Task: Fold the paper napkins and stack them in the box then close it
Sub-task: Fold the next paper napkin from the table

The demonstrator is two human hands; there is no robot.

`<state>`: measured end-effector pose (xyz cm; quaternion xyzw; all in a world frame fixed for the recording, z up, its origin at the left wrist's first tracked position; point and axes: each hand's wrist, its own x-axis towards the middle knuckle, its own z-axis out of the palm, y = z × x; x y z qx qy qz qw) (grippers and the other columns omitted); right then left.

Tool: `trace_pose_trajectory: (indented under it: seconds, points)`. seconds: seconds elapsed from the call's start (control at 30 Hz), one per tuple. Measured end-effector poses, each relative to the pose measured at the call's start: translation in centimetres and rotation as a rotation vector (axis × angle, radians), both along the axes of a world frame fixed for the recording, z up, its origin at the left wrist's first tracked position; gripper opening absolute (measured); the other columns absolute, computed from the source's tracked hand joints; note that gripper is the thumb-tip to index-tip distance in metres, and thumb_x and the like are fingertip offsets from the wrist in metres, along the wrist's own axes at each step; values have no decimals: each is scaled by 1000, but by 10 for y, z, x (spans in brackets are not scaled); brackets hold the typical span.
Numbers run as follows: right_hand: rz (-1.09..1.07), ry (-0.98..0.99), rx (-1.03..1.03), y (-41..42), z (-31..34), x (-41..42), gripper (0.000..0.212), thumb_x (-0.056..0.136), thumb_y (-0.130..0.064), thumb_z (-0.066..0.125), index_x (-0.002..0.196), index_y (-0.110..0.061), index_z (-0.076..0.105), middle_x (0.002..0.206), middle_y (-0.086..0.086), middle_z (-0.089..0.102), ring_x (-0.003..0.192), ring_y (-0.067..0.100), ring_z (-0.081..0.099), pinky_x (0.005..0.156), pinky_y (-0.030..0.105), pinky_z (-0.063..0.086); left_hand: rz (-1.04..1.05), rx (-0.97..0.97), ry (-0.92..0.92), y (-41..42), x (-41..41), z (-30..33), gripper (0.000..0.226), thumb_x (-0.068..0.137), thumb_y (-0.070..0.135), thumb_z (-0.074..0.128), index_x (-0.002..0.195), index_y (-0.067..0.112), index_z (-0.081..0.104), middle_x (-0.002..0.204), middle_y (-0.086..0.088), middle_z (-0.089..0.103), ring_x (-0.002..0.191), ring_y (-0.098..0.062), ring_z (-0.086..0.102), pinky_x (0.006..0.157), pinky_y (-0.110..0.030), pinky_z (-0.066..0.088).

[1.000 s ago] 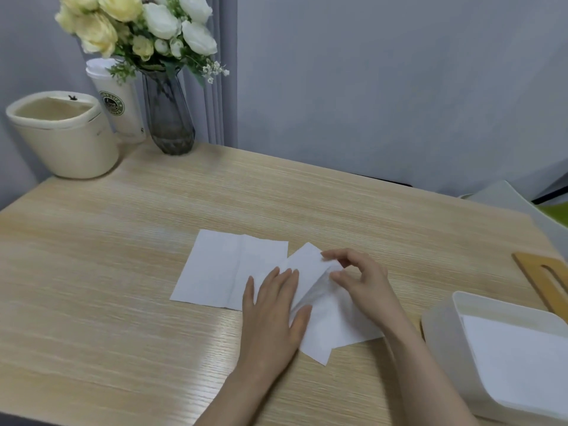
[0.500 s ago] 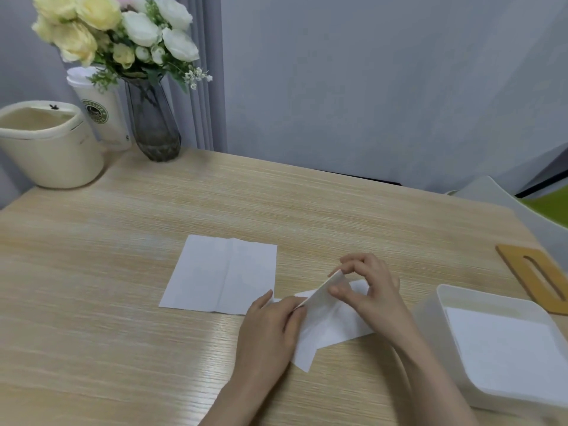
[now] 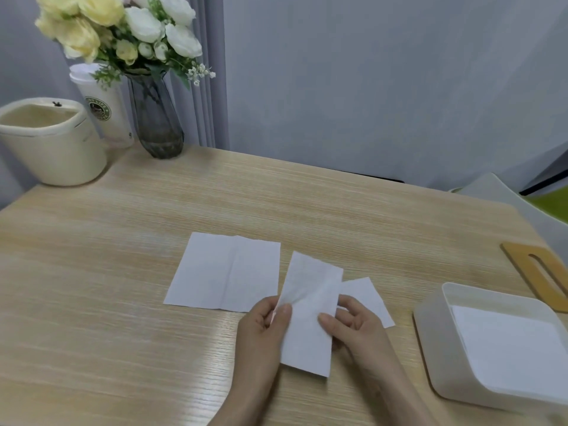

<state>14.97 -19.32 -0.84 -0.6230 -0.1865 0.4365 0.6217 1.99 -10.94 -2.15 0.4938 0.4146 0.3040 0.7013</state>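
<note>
3 napkins (image 3: 222,273), 1 box (image 3: 430,342), 2 hands (image 3: 261,330)

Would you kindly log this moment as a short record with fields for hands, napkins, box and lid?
left hand: pinching the folded napkin's left edge
right hand: gripping its right edge
folded napkin: held between both hands
flat napkin: creased, lying on the table
box: open, white napkins inside
lid: wooden, slotted, beyond the box
</note>
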Motion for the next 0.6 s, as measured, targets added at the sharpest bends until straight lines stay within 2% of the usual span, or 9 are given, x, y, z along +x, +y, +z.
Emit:
trace_pose_trajectory:
  seconds: [0.07, 0.2, 0.27, 0.37, 0.43, 0.53, 0.6]
  points:
    - [6, -28, -15, -1, -3, -1, 22, 85, 3, 62, 106, -2, 63, 93, 14, 74, 69, 16, 69, 50, 18, 46, -25, 1, 15, 1, -1, -2, 12, 95, 10, 60, 99, 15, 71, 89, -2, 77, 82, -18, 73, 65, -26, 53]
    - [57, -90, -25, 0, -2, 1, 18, 87, 6, 60, 99, -6, 67, 91, 12, 75, 79, 22, 72, 59, 22, 51, -105, 19, 74, 4, -3, -4, 15, 94, 7, 59, 100, 17, 69, 90, 0, 77, 84, -19, 73, 70, -33, 57]
    - [96, -193, -58, 3, -1, 3, 18, 86, 5, 62, 93, -9, 69, 80, 9, 73, 69, 14, 69, 58, 18, 48, -95, 51, 110, 7, -5, -5, 19, 94, 2, 57, 96, 17, 69, 88, 0, 77, 84, -21, 73, 74, -39, 56]
    - [78, -509, -182, 9, -2, 17, 22, 84, 1, 66, 86, -20, 71, 74, -5, 66, 65, -2, 56, 62, 8, 41, -49, 72, 145, 13, -9, -7, 23, 92, -2, 56, 91, 17, 70, 85, 2, 76, 83, -21, 72, 75, -39, 55]
    - [85, -750, -259, 12, -2, 31, 23, 83, -3, 66, 87, -25, 69, 84, -13, 64, 79, -4, 53, 70, 6, 37, -48, 55, 159, 18, -12, -9, 24, 91, -1, 56, 90, 19, 70, 84, 2, 75, 84, -23, 71, 76, -46, 56]
    - [150, -1076, -396, 17, -5, 53, 25, 81, -14, 70, 98, -31, 65, 99, -16, 53, 103, 4, 39, 85, 22, 26, -70, 6, 146, 23, -14, -12, 22, 87, 1, 60, 93, 19, 71, 86, 1, 76, 87, -25, 71, 79, -48, 56]
    - [187, -1161, -437, 21, -6, 66, 29, 80, -20, 71, 104, -35, 63, 103, -17, 48, 108, 5, 32, 83, 23, 18, -78, -18, 122, 25, -14, -12, 22, 77, 11, 64, 97, 18, 70, 90, 1, 77, 89, -23, 72, 82, -43, 55]
